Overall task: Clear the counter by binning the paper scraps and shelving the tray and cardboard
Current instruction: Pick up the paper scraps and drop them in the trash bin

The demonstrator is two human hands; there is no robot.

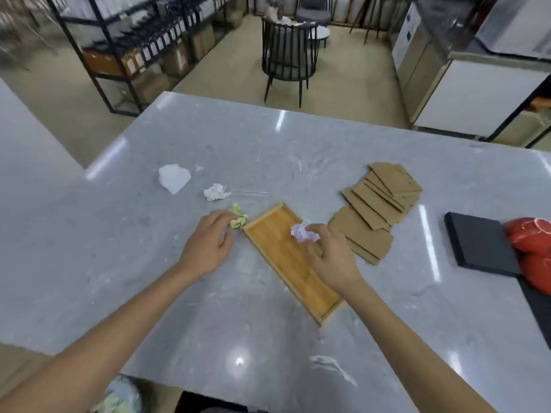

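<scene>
A wooden tray [277, 251] lies slanted on the grey marble counter [268, 144]. My right hand [331, 257] hovers over the tray with its fingertips pinched on a crumpled lilac paper scrap [302, 231]. My left hand [208, 242] rests left of the tray, its fingertips closed on a crumpled yellow-green paper scrap [238, 217]. Farther back lie a crumpled white scrap [216, 192] and a flatter white paper piece [174, 177]. Several brown cardboard sheets [375, 204] are fanned out to the right of the tray.
A black slab [477, 242] with a red object [530, 236] on it sits at the counter's right edge. A bin with paper scraps inside [119, 397] shows below the near edge, bottom left. Black shelving [134, 49] and a chair [286, 55] stand beyond the counter.
</scene>
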